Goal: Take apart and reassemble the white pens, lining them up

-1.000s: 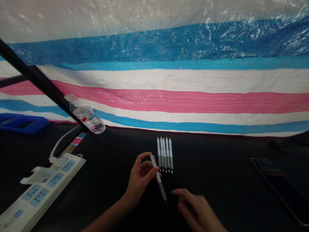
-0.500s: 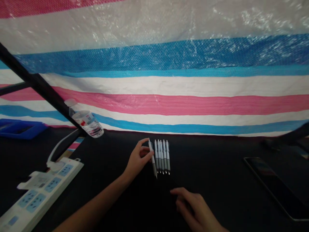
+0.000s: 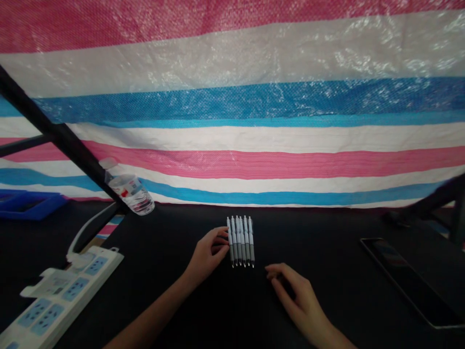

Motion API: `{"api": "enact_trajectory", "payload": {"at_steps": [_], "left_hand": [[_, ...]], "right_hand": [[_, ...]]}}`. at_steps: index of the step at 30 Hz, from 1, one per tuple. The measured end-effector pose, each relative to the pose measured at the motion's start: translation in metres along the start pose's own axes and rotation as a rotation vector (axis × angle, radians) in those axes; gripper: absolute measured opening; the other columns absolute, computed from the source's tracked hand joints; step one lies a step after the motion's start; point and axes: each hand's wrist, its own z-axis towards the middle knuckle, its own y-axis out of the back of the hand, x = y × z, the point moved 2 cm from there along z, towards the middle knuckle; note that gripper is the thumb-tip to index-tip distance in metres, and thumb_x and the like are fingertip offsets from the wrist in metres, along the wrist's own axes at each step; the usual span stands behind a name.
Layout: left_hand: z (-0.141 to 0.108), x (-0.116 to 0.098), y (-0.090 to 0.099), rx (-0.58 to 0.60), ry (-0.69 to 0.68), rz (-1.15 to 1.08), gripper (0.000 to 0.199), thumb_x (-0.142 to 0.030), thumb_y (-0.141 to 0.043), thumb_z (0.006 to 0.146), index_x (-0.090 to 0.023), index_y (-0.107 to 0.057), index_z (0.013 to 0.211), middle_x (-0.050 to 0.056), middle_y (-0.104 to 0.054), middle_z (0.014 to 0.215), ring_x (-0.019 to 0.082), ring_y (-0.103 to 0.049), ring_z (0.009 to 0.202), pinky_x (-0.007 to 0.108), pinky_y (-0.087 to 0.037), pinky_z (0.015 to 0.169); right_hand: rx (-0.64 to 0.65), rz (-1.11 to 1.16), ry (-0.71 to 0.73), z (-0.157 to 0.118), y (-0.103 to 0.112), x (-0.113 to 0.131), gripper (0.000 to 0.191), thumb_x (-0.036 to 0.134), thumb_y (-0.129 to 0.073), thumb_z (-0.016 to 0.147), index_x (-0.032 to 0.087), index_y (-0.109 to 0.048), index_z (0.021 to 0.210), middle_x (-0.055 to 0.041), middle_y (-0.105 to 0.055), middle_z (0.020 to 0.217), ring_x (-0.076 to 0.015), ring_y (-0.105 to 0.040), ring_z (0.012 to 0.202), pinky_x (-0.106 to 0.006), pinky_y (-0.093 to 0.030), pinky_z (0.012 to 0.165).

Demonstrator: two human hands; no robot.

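- While six pens (image 3: 242,240) lie side by side in a row on the black bench (image 3: 308,237), white barrels toward the far side and grey grips toward the near side, the left hand (image 3: 205,254) rests at the row's left edge.
- Its thumb and index finger are spread, their tips at the side of the leftmost pen (image 3: 230,237); whether they press on it cannot be told.
- The right hand (image 3: 302,296) is to the right and nearer than the row, apart from the pens, its fingers loosely curled with a gap to the thumb, holding nothing.
- A dark phone (image 3: 410,283) lies well to the right.
- On the left are a white power strip (image 3: 61,301) and, farther off, a tilted clear bottle (image 3: 135,193) by a black bar (image 3: 78,152).
- A striped sheet (image 3: 261,165) hangs along the far side.
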Motion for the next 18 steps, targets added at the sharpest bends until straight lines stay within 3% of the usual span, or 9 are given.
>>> {"api": "enact_trajectory", "payload": {"at_steps": [5,18], "left_hand": [[-0.005,0.004,-0.002,-0.015,-0.042,0.011,0.033,-0.020,-0.062,0.082,-0.018,-0.064,0.115,0.010,-0.070,0.106,0.025,-0.073,0.098,0.044,-0.061,0.088],[0.012,-0.002,-0.023,0.037,-0.125,0.040,0.022,-0.017,-0.058,0.084,-0.018,-0.065,0.105,0.008,-0.074,0.096,0.023,-0.074,0.094,0.041,-0.060,0.088]], "right_hand": [[-0.022,-0.035,-0.003,0.013,0.009,-0.003,0.024,0.025,-0.049,0.097,0.023,-0.062,0.117,-0.0094,-0.068,0.111,-0.0249,-0.064,0.103,-0.040,-0.051,0.090],[0.003,-0.088,-0.007,0.032,0.019,-0.002,0.039,0.018,-0.051,0.091,0.021,-0.054,0.129,-0.0084,-0.064,0.108,-0.0211,-0.065,0.089,-0.035,-0.057,0.075]]}}
